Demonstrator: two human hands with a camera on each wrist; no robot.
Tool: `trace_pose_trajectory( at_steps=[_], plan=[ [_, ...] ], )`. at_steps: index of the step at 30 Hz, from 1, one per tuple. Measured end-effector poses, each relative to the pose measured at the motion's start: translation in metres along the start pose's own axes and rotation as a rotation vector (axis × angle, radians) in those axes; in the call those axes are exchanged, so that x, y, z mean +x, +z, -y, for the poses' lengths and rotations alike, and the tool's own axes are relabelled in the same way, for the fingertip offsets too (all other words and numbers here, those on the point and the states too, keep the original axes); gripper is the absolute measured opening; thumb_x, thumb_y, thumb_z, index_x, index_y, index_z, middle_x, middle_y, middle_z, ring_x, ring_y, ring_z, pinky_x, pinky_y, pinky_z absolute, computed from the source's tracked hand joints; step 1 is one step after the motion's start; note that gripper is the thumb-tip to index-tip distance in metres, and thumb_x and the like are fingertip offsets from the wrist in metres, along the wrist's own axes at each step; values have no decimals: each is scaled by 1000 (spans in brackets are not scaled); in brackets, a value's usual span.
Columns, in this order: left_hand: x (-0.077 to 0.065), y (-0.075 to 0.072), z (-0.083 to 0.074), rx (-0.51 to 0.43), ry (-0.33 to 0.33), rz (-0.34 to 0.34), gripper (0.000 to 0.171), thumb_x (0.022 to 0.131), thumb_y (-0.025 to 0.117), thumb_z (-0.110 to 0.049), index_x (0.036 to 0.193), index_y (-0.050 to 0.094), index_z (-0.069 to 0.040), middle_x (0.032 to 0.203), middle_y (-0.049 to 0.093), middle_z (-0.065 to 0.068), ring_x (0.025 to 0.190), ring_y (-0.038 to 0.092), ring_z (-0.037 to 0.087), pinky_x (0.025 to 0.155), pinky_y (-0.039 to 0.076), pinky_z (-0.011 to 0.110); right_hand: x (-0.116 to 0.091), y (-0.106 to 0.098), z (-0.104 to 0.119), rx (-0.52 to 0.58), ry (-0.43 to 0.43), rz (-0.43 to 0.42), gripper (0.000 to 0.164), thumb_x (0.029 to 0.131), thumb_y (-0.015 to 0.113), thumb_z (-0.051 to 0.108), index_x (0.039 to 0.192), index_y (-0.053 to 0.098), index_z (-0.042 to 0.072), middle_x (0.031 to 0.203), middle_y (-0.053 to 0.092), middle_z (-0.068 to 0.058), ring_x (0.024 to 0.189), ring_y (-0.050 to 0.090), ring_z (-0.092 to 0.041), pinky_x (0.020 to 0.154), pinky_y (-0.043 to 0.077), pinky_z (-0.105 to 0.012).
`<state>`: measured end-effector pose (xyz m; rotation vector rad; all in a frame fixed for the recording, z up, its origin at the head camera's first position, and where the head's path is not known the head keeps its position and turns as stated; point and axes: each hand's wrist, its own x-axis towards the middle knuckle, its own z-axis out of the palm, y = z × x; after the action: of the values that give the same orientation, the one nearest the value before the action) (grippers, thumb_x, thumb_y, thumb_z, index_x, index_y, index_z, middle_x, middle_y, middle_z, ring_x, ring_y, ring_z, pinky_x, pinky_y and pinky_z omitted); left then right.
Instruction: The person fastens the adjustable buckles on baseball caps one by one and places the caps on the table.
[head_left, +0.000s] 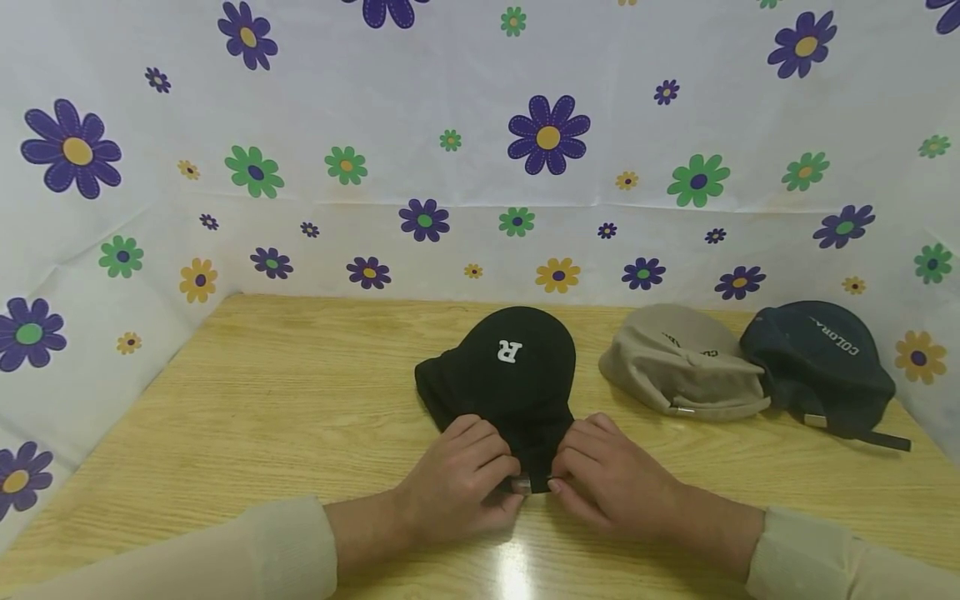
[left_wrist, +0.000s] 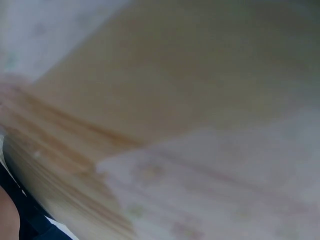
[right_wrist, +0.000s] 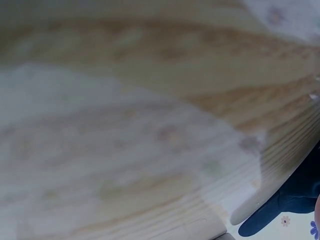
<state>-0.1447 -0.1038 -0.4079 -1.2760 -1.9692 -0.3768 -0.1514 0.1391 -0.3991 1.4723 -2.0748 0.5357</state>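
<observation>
A black baseball cap point(head_left: 517, 375) with a white letter R lies on the table, its strap end toward the person. My left hand point(head_left: 465, 475) grips the strap side near a small metal buckle point(head_left: 521, 484), fingers curled over the fabric. On the other side of the strap, my right hand point(head_left: 611, 475) pinches the black fabric between thumb and fingers. In both wrist views the picture is mostly blurred wood and cloth, with a dark piece of the cap point(right_wrist: 295, 200) at the lower right of the right wrist view and another at the lower left of the left one.
To the right of the black cap sits a beige cap point(head_left: 678, 367), and against it a navy cap point(head_left: 821, 367) with its strap reaching right. The wooden table point(head_left: 300, 392) ends at a white flowered cloth point(head_left: 450, 183) behind and at the sides.
</observation>
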Motion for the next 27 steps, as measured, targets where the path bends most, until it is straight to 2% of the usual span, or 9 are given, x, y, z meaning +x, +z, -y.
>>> trace_pose_trajectory(
  at_steps=[15, 23, 27],
  plan=[
    [-1, 0, 0, 10, -9, -8, 8, 77, 70, -23, 75, 65, -16, 76, 59, -6, 75, 54, 13, 79, 42, 31, 0, 0, -1, 0, -36, -76, 17, 97, 52, 20, 82, 57, 16, 79, 52, 8, 76, 50, -10, 78, 37, -26],
    [-1, 0, -1, 24, -5, 0, 6, 76, 70, -22, 75, 66, -17, 76, 59, -7, 76, 54, 13, 81, 41, 31, -1, -1, -1, 28, 0, -30, 13, 96, 58, 23, 84, 58, 18, 81, 52, 10, 78, 49, -8, 80, 35, -24],
    [-1, 0, -1, 28, -7, 10, 7, 75, 71, -22, 76, 66, -17, 76, 59, -7, 76, 54, 13, 81, 41, 32, -2, 0, -2, 42, 2, -9, 15, 98, 57, 28, 86, 60, 19, 83, 53, 10, 79, 49, -7, 81, 34, -23]
  ],
)
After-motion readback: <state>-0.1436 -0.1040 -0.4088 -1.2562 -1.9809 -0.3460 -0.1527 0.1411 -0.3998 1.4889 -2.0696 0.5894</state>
